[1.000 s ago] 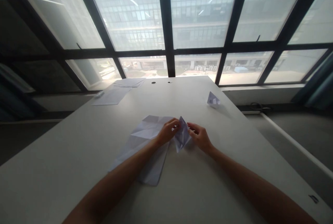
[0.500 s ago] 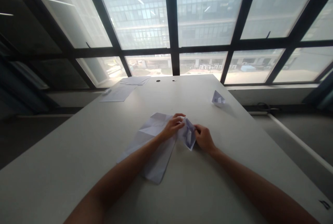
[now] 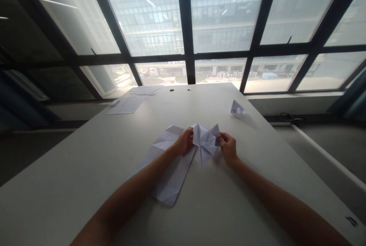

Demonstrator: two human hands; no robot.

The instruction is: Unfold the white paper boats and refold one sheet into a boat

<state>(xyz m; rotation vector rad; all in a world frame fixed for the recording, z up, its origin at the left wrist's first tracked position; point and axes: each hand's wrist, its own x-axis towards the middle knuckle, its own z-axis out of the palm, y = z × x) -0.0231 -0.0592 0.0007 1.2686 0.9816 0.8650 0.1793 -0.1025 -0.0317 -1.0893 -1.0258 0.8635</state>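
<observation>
A small folded paper piece [image 3: 206, 142] is held just above the white table [image 3: 85, 154] between both hands. My left hand [image 3: 184, 142] pinches its left side and my right hand [image 3: 228, 147] pinches its right corner. The piece is spread wide, with creases showing and a point hanging down. Under my left forearm lies a larger creased white sheet [image 3: 168, 170], flat on the table.
A finished small folded paper shape [image 3: 236, 109] stands at the table's far right. Flat sheets of paper [image 3: 128, 105] lie at the far left corner. Two small dark holes [image 3: 171, 90] sit near the far edge. Large windows rise behind the table.
The folded piece has been pulled open sideways: it was narrow and closed between my hands, now it is spread wide. My hands have moved apart a little.
</observation>
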